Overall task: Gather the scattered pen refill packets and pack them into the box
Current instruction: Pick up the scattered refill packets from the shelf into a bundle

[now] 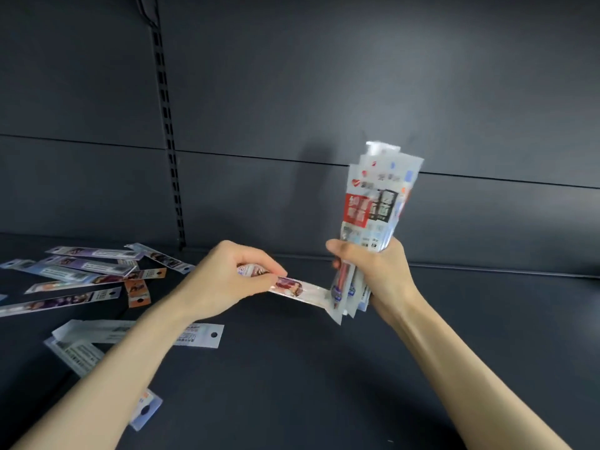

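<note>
Pen refill packets (81,274), long flat clear-plastic sleeves with printed inserts, lie scattered on the left of the dark grey metal shelf (324,368); no box shows. The right hand (373,271) has its fingers curled tight round an upright, fanned bundle (373,206) of them. The left hand (233,274) pinches one more packet (292,287), whose far end meets the bundle's foot. It should go in parallel, ends matched, with the right grip eased only slightly so the slippery stack does not splay.
</note>
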